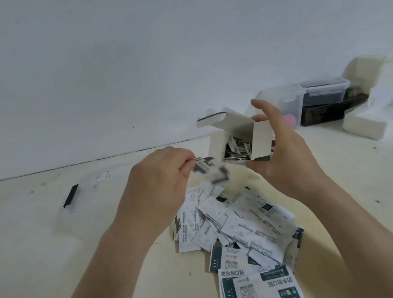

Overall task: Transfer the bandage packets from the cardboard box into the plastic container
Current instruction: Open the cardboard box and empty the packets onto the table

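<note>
- Cardboard box (pixel 238 141): white, held above the desk (pixel 55 250) and tilted; its open mouth faces the camera and slightly down, its long axis running from that mouth back and up towards the wall; flaps splayed outward, one at upper left, one at right; packets visible inside, packed on edge.
- Right hand (pixel 286 153): wrapped around the box's right side; thumb under the lower right edge, fingers spread and curved over the top right flap; closed on the box.
- Left hand (pixel 160 182): just left of the box mouth, fingers curled and pinched on a small cluster of bandage packets (pixel 211 171); the cluster is blurred, its long axis roughly left to right, trailing from the fingertips towards the box.
- Loose pile of packets (pixel 238 227): on the desk directly below both hands; flat white wrappers with dark green ends, overlapping and pointing in many directions; the nearest ones lie with long axes left to right, printed face up.
- Plastic container (pixel 319 93): clear, lidded, at the far right of the desk beside the wall, well apart from the pile; dark contents; whether this is the target container cannot be told.
- Black strip (pixel 71 195): on the desk at left, long axis diagonal.
</note>
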Demonstrator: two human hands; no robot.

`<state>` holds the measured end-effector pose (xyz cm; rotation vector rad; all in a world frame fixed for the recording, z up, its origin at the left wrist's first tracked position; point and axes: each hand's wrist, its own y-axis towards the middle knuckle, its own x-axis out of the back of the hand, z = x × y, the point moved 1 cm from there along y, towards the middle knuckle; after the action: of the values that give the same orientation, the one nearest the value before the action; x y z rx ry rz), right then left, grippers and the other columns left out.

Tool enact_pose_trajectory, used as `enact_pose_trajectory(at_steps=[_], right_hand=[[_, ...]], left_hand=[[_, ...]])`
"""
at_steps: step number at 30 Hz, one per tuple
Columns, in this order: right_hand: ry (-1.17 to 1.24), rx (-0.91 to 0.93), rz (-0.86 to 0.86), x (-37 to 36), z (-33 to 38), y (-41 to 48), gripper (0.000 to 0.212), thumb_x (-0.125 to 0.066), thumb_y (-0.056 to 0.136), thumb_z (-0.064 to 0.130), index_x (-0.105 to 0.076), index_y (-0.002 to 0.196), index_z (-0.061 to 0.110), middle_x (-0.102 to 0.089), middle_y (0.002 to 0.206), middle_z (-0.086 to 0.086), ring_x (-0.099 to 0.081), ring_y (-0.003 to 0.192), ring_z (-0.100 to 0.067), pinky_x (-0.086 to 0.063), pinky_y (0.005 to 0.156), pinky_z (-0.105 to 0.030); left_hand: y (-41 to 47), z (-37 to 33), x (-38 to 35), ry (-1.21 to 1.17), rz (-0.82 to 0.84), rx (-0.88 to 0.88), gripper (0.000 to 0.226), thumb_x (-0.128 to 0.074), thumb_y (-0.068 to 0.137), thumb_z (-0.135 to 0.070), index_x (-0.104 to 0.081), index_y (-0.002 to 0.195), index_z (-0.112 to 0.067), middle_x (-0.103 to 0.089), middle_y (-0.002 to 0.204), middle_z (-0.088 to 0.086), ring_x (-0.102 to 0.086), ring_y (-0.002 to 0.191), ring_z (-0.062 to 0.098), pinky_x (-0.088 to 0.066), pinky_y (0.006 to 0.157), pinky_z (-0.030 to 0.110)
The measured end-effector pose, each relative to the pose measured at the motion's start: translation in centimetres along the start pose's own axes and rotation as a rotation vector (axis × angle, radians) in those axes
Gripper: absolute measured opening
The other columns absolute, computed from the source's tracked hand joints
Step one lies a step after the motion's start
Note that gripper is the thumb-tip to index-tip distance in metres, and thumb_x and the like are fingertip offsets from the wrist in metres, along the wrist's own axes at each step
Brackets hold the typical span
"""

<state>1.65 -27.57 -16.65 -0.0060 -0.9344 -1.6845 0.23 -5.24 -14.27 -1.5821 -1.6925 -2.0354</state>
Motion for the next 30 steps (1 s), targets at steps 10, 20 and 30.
enact_pose_trajectory(at_steps=[10,20,30], right_hand=[[-0.044,0.037,0.000,-0.4,-0.2,0.2,0.096,-0.077,0.074,-0.001,-0.025,0.147,0.035,-0.045,0.130,0.014,-0.056,0.107,-0.019,-0.047,0.081,-0.028],[-0.016,0.025,0.005,-1.2,-0.1,-0.1,0.093,-0.080,0.072,0.003,-0.030,0.146,0.029,-0.049,0.134,0.007,-0.050,0.117,-0.014,-0.043,0.093,-0.024],[-0.377,0.108,0.230,1.8,2.5,0.1,0.093,-0.063,0.081,-0.007,-0.016,0.150,0.036,-0.035,0.150,0.010,-0.023,0.083,0.004,-0.033,0.078,-0.022]], left_hand=[[-3.5,-2.2,0.5,0.145,0.491,0.117,0.048,-0.047,0.084,-0.021,-0.048,0.131,-0.029,-0.053,0.120,-0.014,-0.039,0.113,0.005,-0.044,0.092,0.028],[-6.9,-7.1,-0.6,0.044,0.858,-0.157,0.069,-0.022,0.082,-0.079,0.010,0.140,-0.060,0.021,0.157,-0.019,0.025,0.141,0.004,0.014,0.116,0.040],[-5.4,-3.1,-4.3,0.172,0.675,-0.091,0.057,-0.015,0.093,-0.062,-0.001,0.146,-0.049,0.004,0.162,-0.007,0.012,0.146,0.010,0.009,0.119,0.038]])
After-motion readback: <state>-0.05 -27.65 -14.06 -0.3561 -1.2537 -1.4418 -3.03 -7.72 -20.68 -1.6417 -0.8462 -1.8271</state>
